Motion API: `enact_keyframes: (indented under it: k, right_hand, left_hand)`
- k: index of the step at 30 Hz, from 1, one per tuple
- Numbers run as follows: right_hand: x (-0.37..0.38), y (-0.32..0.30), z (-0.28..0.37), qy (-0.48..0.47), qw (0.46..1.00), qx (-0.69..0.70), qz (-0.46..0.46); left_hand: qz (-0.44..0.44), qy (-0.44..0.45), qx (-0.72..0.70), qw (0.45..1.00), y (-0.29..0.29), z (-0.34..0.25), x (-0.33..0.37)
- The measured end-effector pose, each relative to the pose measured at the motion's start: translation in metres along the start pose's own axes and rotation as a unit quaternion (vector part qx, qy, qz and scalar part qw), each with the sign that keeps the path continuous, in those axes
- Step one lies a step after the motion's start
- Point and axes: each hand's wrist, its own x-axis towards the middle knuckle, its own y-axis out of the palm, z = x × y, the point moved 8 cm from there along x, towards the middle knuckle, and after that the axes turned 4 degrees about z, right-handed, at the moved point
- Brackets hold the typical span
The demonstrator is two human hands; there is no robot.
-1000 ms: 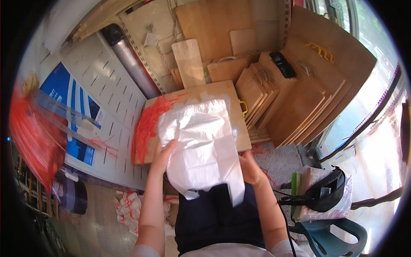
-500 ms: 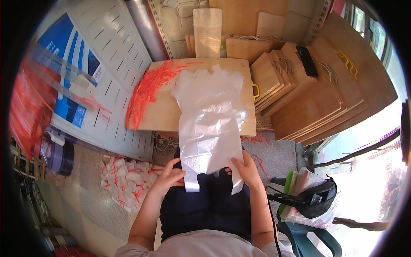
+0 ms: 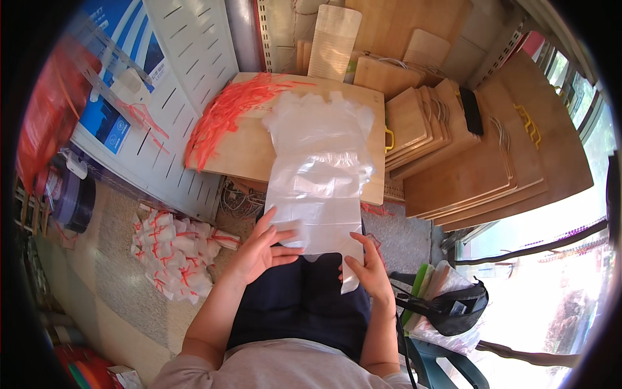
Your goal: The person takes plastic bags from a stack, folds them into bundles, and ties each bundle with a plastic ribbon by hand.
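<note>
**Bag stack pulled down toward lap, both hands on its near end**

Since 0.5 s ago: view has tipped slightly, the clear plastic bag stack (image 3: 321, 175) sits a bit lower in frame, near end now over the person's lap. Left hand has shifted inward onto the sheet; right hand has stayed at the lower right corner

Left hand (image 3: 262, 249): fingers spread, lying flat on the lower left part of the bags, thumb beside the edge. Pressing, not pinching

Right hand (image 3: 369, 269): fingers together, thumb on top, pinching the lower right corner of the bags; a narrow strip of plastic hangs below the grip

Bag stack: translucent white, long, runs from the middle of the wooden board (image 3: 246, 146) down off its near edge to the lap. Far end has a scalloped edge and lies flat on the board; the middle is wrinkled

On the board, left of the bags: loose pile of red plastic ties (image 3: 227, 113), touching the upper left of the stack

Floor at left: heap of small white bundles tied with red ties (image 3: 172, 253), well apart from the left hand

Behind and right of the board: wooden cutting boards (image 3: 466, 149) stacked leaning, one with a yellow handle (image 3: 390, 139) just beside the board's right edge

Lower right: black bag (image 3: 453, 308) on a green chair (image 3: 427, 360), near the right forearm, not touching as far as I can tell

White slotted panel (image 3: 175, 78) leans at upper left
</note>
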Motion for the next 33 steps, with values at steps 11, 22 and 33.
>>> enact_keyframes:
  k: [11, 22, 33]
  right_hand:
    - [0.000, -0.007, -0.005, 0.019, 0.998, 0.043, 0.044]
    - [0.038, 0.023, 0.029, 0.038, 0.984, 0.153, 0.082]
    - [0.027, 0.023, 0.043, -0.296, 0.732, -0.613, -0.025]
  left_hand:
    - [0.031, 0.285, 0.790, 0.542, 0.009, -0.005, -0.007]
    - [0.001, 0.302, 0.769, 0.563, -0.005, -0.002, -0.002]
    - [0.006, 0.323, 0.818, 0.475, 0.016, -0.009, 0.001]
